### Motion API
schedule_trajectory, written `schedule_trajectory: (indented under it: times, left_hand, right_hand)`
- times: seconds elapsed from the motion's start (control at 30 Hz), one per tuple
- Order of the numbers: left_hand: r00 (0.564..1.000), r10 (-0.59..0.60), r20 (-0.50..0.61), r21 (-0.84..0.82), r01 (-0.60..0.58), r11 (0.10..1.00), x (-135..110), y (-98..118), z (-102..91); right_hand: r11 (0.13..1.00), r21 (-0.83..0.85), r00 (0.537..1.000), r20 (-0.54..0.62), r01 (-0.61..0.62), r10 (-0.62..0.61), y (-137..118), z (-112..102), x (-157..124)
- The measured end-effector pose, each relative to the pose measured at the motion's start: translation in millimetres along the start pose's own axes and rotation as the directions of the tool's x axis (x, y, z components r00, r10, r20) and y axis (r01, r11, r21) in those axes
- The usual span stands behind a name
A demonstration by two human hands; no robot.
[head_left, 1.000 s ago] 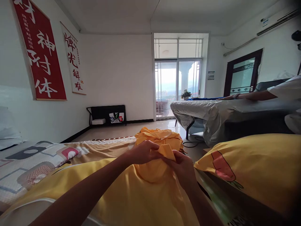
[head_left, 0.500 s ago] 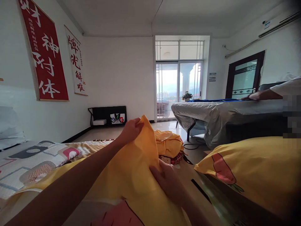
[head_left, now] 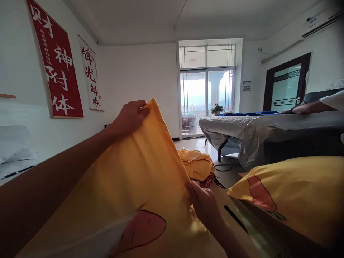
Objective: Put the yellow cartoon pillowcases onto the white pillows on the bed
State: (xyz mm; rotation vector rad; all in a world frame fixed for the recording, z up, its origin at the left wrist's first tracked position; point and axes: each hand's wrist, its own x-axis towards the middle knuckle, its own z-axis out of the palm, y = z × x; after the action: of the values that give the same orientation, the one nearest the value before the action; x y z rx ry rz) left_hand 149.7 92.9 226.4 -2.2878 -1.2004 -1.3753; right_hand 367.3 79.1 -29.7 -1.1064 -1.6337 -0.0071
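Observation:
A yellow pillowcase (head_left: 150,161) with a printed carrot is stretched up in front of me. My left hand (head_left: 131,116) is closed on its raised top corner. Lower down, my right hand (head_left: 205,204) pinches the right edge between thumb and fingers. Something white shows at the bottom beside the carrot print; I cannot tell whether it is the lining or a thing inside. At the right lies a plump yellow pillow (head_left: 301,182) with the same carrot print. Behind my right hand sits a bunched yellow cloth (head_left: 197,165).
A table (head_left: 242,125) under plastic sheeting stands at the right back, with a person's arm (head_left: 309,107) resting on it. A potted plant (head_left: 216,109) stands near the glass sliding door (head_left: 206,100). White bundles (head_left: 16,147) lie at the left. A black cable (head_left: 225,167) lies on the floor.
My left hand has lifted the pillowcase corner up and to the left. My right hand has shifted slightly right along the edge, and more of the cloth is spread tall between them.

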Motion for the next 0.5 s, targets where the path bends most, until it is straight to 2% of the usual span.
schedule_trajectory:
  times: [0.07, 0.13, 0.23, 0.3, 0.37, 0.43, 0.5]
  left_hand:
    - [0.993, -0.016, -0.117, 0.042, 0.021, 0.999, 0.9, 4.5, -30.8]
    - [0.973, -0.039, -0.226, 0.079, 0.058, 0.995, 0.7, 3.5, -56.2]
    - [0.959, -0.063, -0.276, 0.096, 0.093, 0.991, -0.7, -5.5, -74.6]
    - [0.965, -0.087, -0.248, 0.075, 0.108, 0.991, -1.5, -11.8, -75.4]
    - [0.973, -0.095, -0.209, 0.057, 0.109, 0.992, -2.2, -15.1, -73.7]
    - [0.981, -0.059, -0.186, 0.059, 0.071, 0.996, -3.1, -14.2, -75.1]
    - [0.984, 0.015, -0.175, 0.079, -0.001, 0.997, -4.6, -9.8, -80.9]
  right_hand:
    - [0.998, 0.063, 0.999, -0.043, -0.030, 0.033, -0.7, -7.7, 6.1]
    - [0.982, 0.182, 0.995, -0.077, -0.056, 0.071, -12.3, -14.3, 10.3]
    - [0.948, 0.319, 0.999, -0.028, -0.008, 0.018, -47.7, -15.0, 8.0]
    - [0.965, 0.250, 0.993, 0.067, 0.079, -0.098, -72.3, -10.8, -0.3]
    - [0.969, 0.071, 0.964, 0.101, 0.239, -0.245, -86.4, -8.1, -10.8]
    - [0.918, -0.112, 0.925, 0.029, 0.380, -0.379, -86.1, -9.2, -19.1]
    - [0.894, -0.205, 0.902, -0.091, 0.398, -0.423, -76.3, -11.4, -23.3]
